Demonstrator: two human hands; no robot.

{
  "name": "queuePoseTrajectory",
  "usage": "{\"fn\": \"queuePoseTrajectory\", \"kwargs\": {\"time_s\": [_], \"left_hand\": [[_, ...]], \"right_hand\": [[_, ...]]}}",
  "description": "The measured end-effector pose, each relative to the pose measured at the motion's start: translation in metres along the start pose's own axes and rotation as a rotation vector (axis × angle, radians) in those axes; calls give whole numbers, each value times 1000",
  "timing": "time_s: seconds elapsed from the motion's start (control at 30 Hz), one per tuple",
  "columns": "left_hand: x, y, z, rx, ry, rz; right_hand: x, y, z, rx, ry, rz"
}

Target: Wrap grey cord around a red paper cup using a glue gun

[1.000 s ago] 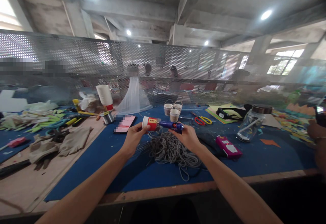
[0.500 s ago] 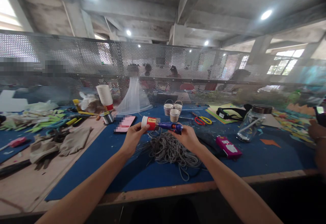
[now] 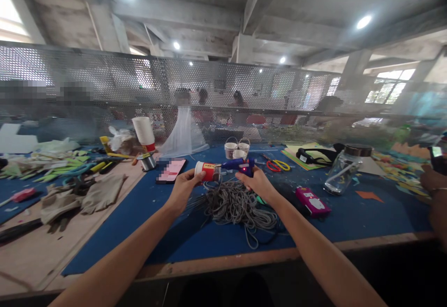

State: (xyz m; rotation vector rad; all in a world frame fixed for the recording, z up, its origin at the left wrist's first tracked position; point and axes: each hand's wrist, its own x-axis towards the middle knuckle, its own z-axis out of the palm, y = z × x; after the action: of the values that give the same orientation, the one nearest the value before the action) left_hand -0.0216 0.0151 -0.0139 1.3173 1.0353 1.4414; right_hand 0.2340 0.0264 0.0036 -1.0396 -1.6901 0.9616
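Grasping a red-and-white cup (image 3: 206,172) sideways in left hand (image 3: 186,185), blue glue gun (image 3: 235,164) in right hand (image 3: 257,182); facing three far buckets (image 3: 230,150) and, right, lidded jar (image 3: 342,174) with unclear contents.

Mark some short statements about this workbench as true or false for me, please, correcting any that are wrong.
1. The left hand holds a red-and-white paper cup. True.
2. The right hand holds scissors. False: the right hand holds a blue glue gun; the scissors lie farther right.
3. A heap of gray cord lies on the blue table covering. True.
4. The stack of cups stands right of the phone. False: the stack of cups stands left of the phone.
5. Three small handled buckets stand beyond the glue gun. True.
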Motion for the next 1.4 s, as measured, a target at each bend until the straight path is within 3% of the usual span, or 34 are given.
{"fn": "queuePoseTrajectory", "kwargs": {"time_s": [0.23, 0.7, 0.9, 1.4], "left_hand": [[1, -1, 1, -58, 8, -35], [2, 3, 0, -162, 33, -87], [2, 2, -1, -189, 33, -89], [1, -1, -2, -178, 36, -84]], "right_hand": [[2, -3, -7, 157, -64, 9], [28, 40, -37, -246, 263, 113], [34, 62, -53, -564, 239, 175], [36, 84, -57, -813, 331, 327]]}}
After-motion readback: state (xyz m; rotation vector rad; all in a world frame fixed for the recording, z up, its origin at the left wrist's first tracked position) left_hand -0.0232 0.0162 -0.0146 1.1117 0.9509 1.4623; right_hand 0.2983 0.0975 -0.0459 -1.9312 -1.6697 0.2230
